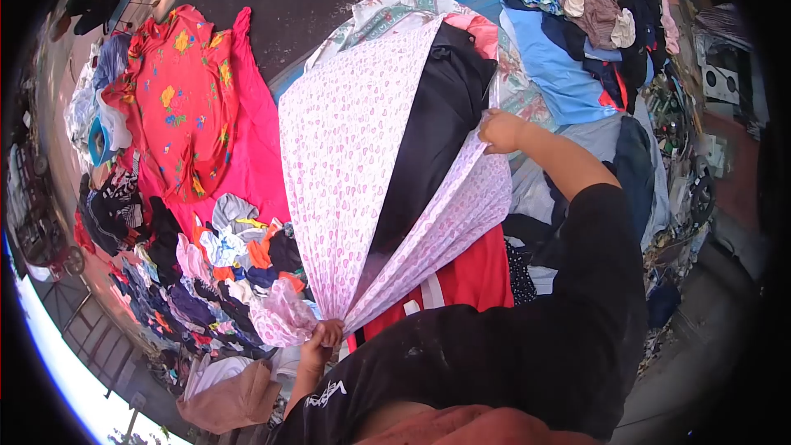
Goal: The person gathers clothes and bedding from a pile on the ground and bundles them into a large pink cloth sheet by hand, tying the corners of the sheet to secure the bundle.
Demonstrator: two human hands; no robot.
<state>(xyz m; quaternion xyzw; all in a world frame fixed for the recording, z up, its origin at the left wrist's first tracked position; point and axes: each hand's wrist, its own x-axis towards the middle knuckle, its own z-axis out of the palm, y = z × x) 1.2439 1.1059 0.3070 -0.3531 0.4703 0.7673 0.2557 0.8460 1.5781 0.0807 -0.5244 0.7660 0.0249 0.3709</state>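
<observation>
A white cloth with small pink hearts [350,132] spreads over the pile in front of me. Its near end is bunched up in my left hand [324,342], whose fingers are wrapped round the gathers. My right hand [500,131] pinches the cloth's right edge, so one part stands folded and taut between both hands. Black fabric [437,115] shows in the gap between the two parts. Beneath lie a floral white and green cloth [395,7] at the far side and a red garment [482,276] near my body.
A red floral garment [177,107] lies on bright pink cloth [255,128] at the left. Small mixed clothes [239,247] are heaped at the lower left. Light blue cloth [552,74] and more clothes lie at the upper right. A brown bag [231,400] is at the bottom left.
</observation>
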